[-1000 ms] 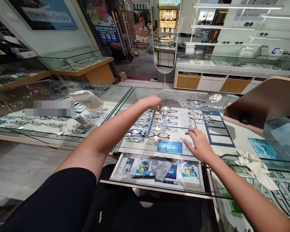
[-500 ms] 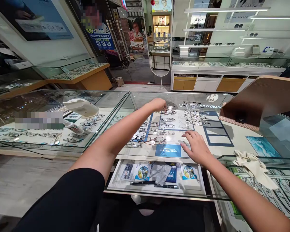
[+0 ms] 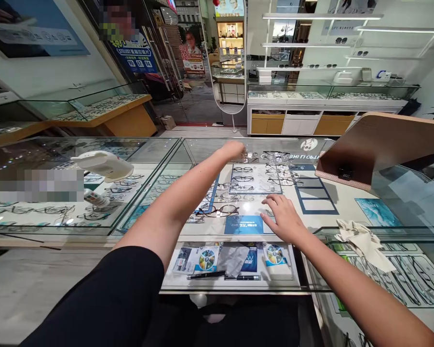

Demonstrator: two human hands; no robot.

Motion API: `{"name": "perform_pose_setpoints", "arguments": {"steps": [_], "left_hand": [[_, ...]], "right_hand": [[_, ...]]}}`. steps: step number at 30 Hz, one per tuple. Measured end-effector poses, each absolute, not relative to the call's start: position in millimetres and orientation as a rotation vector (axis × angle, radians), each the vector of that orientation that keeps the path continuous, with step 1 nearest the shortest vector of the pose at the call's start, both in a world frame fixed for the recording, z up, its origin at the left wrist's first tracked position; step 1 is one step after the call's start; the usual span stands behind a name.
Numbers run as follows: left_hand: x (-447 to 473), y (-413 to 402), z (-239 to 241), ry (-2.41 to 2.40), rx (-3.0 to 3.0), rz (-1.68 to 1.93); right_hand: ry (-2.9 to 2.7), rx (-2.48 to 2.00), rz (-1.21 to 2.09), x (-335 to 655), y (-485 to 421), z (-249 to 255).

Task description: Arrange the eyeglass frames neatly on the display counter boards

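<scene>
Glass surface: left hand at twelve o'clock, curled by glasses, hold unclear; right hand at one, half-spread, empty. Handle lightly, clearing nearby frames.

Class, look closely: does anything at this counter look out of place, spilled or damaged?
The cream cloth looks slightly untidy: it lies crumpled on the glass counter, right of the right hand, while the eyeglasses sit in rows. No spill or damage shows.

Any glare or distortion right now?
Head view: a bright glare spot on the glass counter, beside the right hand; head view: wide-angle stretch makes the left sleeve loom large; head view: pixelation hides part of the left case.
</scene>
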State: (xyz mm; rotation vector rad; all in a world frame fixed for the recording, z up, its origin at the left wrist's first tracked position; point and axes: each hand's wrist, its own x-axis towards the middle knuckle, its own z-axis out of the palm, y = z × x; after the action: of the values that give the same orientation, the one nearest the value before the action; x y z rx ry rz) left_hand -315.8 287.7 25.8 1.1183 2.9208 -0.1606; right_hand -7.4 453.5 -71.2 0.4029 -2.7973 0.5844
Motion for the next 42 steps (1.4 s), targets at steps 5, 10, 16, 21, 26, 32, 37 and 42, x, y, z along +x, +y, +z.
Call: {"name": "perform_pose_setpoints", "arguments": {"steps": [5, 10, 16, 21, 26, 32, 37, 42], "left_hand": [[-266.5, 240.3, 45.6, 2.819, 1.332, -0.030], [-198.7, 179.5, 49.1, 2.642, 1.354, -0.032], [-174.4, 149.3, 31.4, 2.632, 1.384, -0.046], [-179.0, 152.8, 21.7, 2.686, 1.391, -0.045], [-185.3, 162.3, 15.3, 2.712, 1.407, 0.002], [-201.2, 182.7, 8.8, 2.750, 1.407, -0.013], [-217.3, 209.3, 5.1, 2.772, 1.433, -0.017], [-234.1, 234.6, 4.7, 2.771, 1.457, 0.014]], "right_hand": [[-2.808, 0.414, 0.558, -8.1, 456.7, -72.9], [-2.821, 0.412, 0.526, -8.9, 459.3, -74.2], [-2.826, 0.420, 0.441, -9.2, 463.0, -75.4], [-2.830, 0.434, 0.418, -9.8, 465.2, -76.8], [-2.822, 0.440, 0.408, -10.2, 465.6, -77.6], [-2.824, 0.439, 0.381, -11.3, 464.4, -78.1], [-2.824, 0.425, 0.395, -10.7, 462.1, -76.1], [-2.838, 0.414, 0.427, -10.7, 460.6, -74.8]]}}
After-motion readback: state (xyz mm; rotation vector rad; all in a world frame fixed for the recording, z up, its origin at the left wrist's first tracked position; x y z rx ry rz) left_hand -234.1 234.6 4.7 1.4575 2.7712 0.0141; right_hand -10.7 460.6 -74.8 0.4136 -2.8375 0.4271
